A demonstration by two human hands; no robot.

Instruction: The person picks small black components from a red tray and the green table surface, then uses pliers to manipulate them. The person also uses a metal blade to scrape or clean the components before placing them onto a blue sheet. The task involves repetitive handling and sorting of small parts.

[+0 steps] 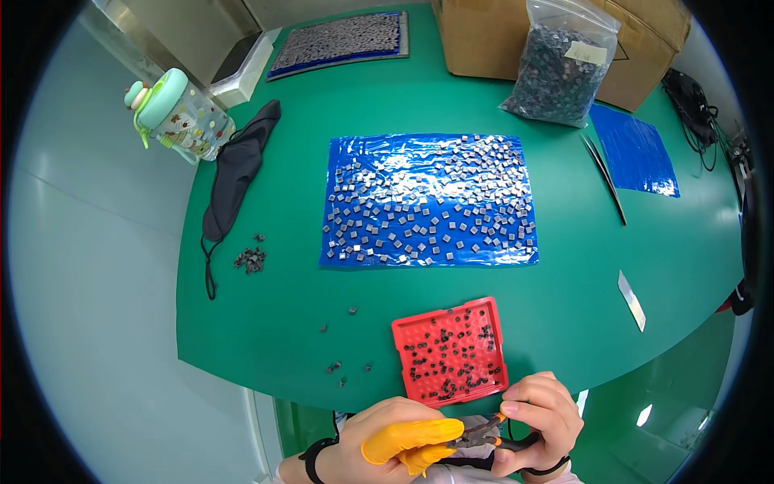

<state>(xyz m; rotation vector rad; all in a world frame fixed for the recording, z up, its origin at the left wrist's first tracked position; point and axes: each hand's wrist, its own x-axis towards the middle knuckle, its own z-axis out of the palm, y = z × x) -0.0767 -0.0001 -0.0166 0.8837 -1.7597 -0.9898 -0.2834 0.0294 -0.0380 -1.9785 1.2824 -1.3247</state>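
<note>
At the table's near edge, my left hand (379, 440) wears yellow covers on its thumb and finger, which are pinched together. Whatever lies between those fingertips is hidden. My right hand (547, 415) grips a small pair of pliers (477, 436) by its black and orange handles, and the dark jaws meet the yellow fingertips. Just beyond both hands sits a square red tray (400, 355) with many small dark pieces scattered in it. To its left, several loose dark pieces (352, 310) lie on the green table (274, 339).
A blue sheet (334, 234) carries many small metal squares. Farther off are a filled clear bag (556, 77), a cardboard box (476, 40) and a covered panel (339, 40). Tweezers (605, 177) and a blade (631, 301) lie right; a bottle (189, 121) and black eye mask (238, 173) left.
</note>
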